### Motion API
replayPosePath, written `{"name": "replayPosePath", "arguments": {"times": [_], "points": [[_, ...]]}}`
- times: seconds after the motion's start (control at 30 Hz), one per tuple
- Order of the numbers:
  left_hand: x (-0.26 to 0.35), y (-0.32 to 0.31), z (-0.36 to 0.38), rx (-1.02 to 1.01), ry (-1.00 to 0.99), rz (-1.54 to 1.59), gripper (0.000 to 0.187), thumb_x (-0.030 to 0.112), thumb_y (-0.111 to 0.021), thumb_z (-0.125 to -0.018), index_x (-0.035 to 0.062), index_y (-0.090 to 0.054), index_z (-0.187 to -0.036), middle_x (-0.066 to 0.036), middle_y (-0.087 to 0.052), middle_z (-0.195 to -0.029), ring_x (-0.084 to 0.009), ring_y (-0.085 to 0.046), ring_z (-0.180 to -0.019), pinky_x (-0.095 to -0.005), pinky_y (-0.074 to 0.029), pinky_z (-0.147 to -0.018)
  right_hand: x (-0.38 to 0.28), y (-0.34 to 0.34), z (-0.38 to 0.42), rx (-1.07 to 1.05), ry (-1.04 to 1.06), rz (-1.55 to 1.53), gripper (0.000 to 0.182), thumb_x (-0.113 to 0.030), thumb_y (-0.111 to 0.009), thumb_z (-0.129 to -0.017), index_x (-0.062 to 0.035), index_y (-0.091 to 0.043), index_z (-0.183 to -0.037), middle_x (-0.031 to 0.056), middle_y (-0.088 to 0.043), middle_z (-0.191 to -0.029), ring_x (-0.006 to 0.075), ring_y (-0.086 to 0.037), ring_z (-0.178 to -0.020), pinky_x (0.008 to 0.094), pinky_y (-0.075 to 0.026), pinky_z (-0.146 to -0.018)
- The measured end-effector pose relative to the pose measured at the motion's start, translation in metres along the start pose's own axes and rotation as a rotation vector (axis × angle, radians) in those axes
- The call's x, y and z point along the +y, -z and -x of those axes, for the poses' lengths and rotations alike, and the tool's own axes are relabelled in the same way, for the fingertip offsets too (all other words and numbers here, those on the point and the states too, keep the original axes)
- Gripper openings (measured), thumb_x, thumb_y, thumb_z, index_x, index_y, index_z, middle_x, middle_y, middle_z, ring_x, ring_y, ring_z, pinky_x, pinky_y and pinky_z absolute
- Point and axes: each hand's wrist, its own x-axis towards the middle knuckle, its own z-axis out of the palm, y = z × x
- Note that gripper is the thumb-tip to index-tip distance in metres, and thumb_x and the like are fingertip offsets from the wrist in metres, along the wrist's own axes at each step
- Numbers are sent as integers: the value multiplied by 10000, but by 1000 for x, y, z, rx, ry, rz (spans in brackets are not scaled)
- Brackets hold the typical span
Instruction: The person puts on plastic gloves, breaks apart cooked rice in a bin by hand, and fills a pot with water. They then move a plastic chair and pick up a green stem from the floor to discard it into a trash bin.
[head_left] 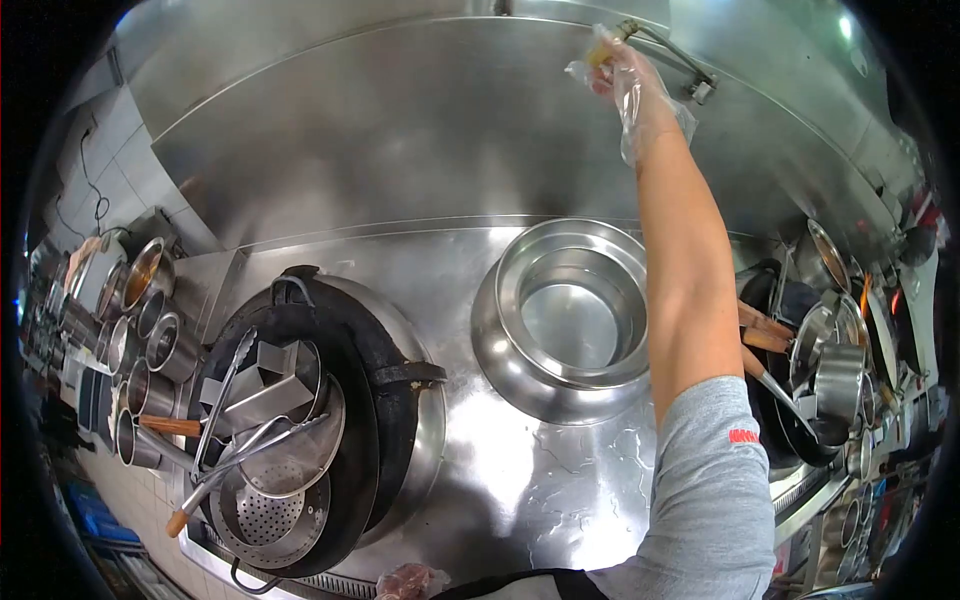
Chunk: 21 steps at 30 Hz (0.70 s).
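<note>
Only a small red print on the grey sleeve [742, 436], too blurred to read.

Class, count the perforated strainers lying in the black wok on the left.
1 that is clear: a perforated strainer at the near edge of the black wok, under the tongs and a ladle. Stacked utensils may hide others.

Fisheye view with black vignetted corners and strongly curved edges. Bright overhead light glares off the wet stainless steel bench [560, 470] and steel back wall [400, 130]; periphery soft, centre sharp.
</note>
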Motion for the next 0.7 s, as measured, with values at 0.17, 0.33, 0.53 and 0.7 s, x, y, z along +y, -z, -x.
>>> {"name": "replayPosePath", "arguments": {"times": [0.17,0.33,0.53,0.7], "points": [[26,15,-4,39,-182,-245,126,191,-530,-889,99,-571,-965,-29,-552,-911,-170,-508,-906,-386,-426,-751,-29,66,50,-222,45,330,426,-436,-666,-793,-33,-595,-910,20,-562,-770,102,-472,-651,234,-380,-614],[138,93,-49,98,-136,566,185,177,-527,-853,116,-594,-1014,-42,-588,-928,-215,-572,-887,-355,-457,-688,-41,102,98,-313,-63,116,398,-389,-625,-826,-33,-625,-1004,50,-584,-864,102,-485,-624,238,-414,-658],[238,186,-181,76,-234,1513,281,281,-612,-852,46,-594,-1005,-28,-586,-881,-154,-563,-822,-322,-460,-737,12,118,104,-345,-210,199,301,-181,-569,-826,35,-598,-1034,92,-584,-832,133,-500,-586,284,-438,-582],[278,238,-300,193,-222,1502,337,290,-634,-841,42,-590,-1064,-82,-608,-998,-198,-588,-901,-345,-476,-827,9,95,108,-158,-259,-46,310,-76,-528,-869,6,-542,-1168,76,-582,-941,145,-550,-707,270,-495,-668]]}}
